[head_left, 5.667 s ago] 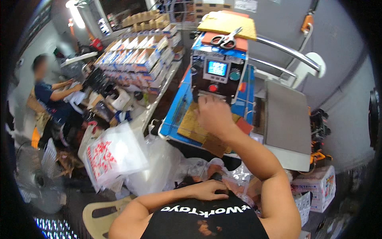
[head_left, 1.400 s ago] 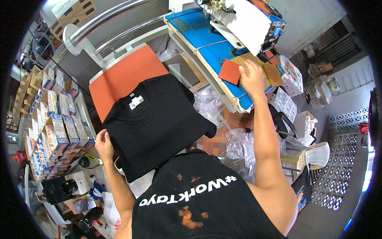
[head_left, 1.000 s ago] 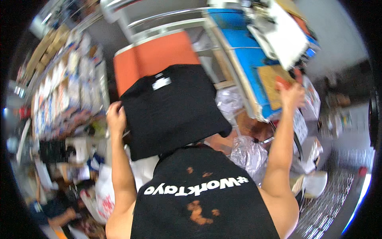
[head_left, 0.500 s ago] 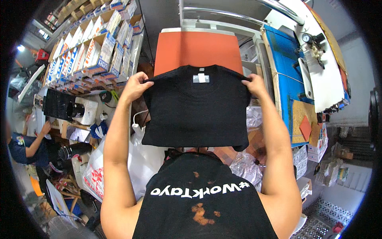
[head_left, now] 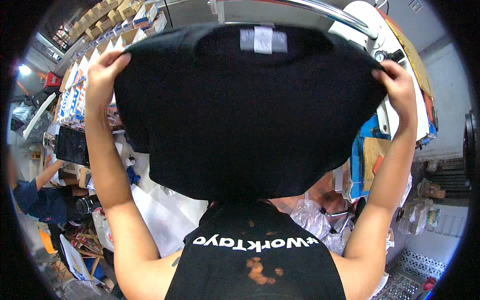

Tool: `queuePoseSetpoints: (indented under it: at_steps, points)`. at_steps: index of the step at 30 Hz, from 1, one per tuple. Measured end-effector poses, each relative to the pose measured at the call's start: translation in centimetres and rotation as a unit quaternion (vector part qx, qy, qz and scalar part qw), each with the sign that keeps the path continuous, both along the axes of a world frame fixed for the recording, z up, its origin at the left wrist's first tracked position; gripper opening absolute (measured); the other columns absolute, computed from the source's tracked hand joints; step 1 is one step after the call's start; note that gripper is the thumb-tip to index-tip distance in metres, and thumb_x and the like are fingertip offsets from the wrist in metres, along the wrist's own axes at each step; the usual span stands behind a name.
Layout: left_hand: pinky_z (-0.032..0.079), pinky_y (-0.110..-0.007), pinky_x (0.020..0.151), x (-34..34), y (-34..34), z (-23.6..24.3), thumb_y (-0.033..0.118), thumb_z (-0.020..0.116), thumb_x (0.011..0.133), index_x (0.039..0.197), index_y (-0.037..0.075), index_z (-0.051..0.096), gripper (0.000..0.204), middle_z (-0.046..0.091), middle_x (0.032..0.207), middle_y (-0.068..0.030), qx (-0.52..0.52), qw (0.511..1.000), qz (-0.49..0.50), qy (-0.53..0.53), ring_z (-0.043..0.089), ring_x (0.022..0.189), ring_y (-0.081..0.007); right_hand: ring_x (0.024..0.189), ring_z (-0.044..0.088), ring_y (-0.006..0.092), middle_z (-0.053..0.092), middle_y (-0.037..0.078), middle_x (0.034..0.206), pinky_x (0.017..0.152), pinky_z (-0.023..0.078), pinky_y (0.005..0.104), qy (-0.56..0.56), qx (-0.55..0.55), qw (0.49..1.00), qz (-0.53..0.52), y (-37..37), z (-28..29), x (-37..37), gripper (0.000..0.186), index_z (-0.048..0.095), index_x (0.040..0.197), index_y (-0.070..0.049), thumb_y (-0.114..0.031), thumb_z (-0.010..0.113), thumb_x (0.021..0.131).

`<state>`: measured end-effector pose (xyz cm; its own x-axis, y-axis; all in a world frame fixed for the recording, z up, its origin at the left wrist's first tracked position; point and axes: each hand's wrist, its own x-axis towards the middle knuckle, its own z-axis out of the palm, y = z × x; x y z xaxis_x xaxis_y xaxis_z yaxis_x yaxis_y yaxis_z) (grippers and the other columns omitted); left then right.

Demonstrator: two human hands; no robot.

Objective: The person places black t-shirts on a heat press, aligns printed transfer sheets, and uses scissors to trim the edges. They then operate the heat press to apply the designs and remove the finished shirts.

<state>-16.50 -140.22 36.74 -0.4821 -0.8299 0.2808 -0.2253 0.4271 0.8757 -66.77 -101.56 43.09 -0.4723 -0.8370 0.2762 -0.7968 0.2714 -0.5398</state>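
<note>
L hand (head_left: 102, 72) & R hand (head_left: 401, 85) both pinch blk shirt (head_left: 250, 120) at shoulders. Beyond L hand are open boxes (head_left: 75, 100); contents unclear.

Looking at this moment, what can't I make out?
All in the head view:
- The far side of the black shirt: faces away from the camera.
- Whatever lies directly behind it: blocked by the cloth.
- Part of the tan pad: hidden by the right forearm.
- The gauge reading: too small.
- The co-worker's face: blurred.
</note>
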Motion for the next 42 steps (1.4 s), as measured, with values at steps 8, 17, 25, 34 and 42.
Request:
queuePoseSetpoints:
  at_steps: [8, 17, 25, 34, 42]
  points:
    - [0.056, -0.031, 0.067, -13.4, -13.5, -8.9, 0.024, 0.082, 0.084, 0.100, 0.004, 0.077, 0.026, 0.074, 0.085, -0.0068, 0.006, 0.964, 0.152, -0.217, 0.072, 0.078, -0.0178, 0.101, 0.073, 0.0265, 0.076, 0.017, 0.108, 0.090, 0.055, 0.0370, 0.053, 0.129, 0.970, -0.201, -18.6, -11.3, -9.7, 0.030, 0.075, 0.110, -0.003, -0.025, 0.069, 0.091]
    - [0.062, -0.036, 0.074, -20.3, -18.5, -25.3, 0.016, 0.075, 0.092, 0.119, -0.005, 0.062, 0.037, 0.072, 0.102, -0.0167, 0.261, 0.944, 0.197, 0.051, 0.074, 0.083, -0.0256, 0.066, 0.070, 0.0240, 0.073, 0.020, 0.094, 0.063, 0.059, 0.0315, -0.253, -0.055, 0.918, -0.300, -27.2, -29.8, -12.8, 0.034, 0.069, 0.114, 0.001, -0.020, 0.067, 0.088]
    - [0.054, -0.047, 0.090, -23.9, -12.3, -26.2, 0.021, 0.075, 0.086, 0.129, 0.008, 0.063, 0.046, 0.070, 0.119, -0.0204, -0.198, 0.972, 0.044, -0.123, 0.067, 0.102, -0.0442, 0.112, 0.064, 0.0366, 0.069, 0.015, 0.121, 0.099, 0.049, 0.0465, 0.137, 0.089, 0.985, -0.045, -28.8, -31.2, -6.0, 0.034, 0.071, 0.119, -0.009, -0.028, 0.069, 0.090]
    - [0.053, -0.048, 0.091, -28.0, -9.0, -24.7, 0.030, 0.060, 0.095, 0.110, 0.006, 0.073, 0.032, 0.072, 0.101, -0.0173, -0.239, 0.919, 0.058, -0.307, 0.068, 0.104, -0.0390, 0.118, 0.062, 0.0381, 0.067, 0.015, 0.123, 0.100, 0.048, 0.0530, 0.109, 0.246, 0.963, -0.019, -31.5, -29.0, -1.4, 0.037, 0.073, 0.117, -0.012, -0.038, 0.058, 0.095]
    - [0.053, -0.045, 0.097, -23.0, -15.3, -25.7, 0.028, 0.069, 0.082, 0.105, 0.002, 0.077, 0.036, 0.072, 0.112, -0.0245, 0.019, 0.905, 0.211, -0.369, 0.069, 0.108, -0.0392, 0.122, 0.063, 0.0391, 0.067, 0.025, 0.126, 0.105, 0.048, 0.0421, -0.133, 0.179, 0.903, -0.368, -29.1, -30.0, -7.6, 0.044, 0.072, 0.118, 0.001, -0.021, 0.062, 0.080]
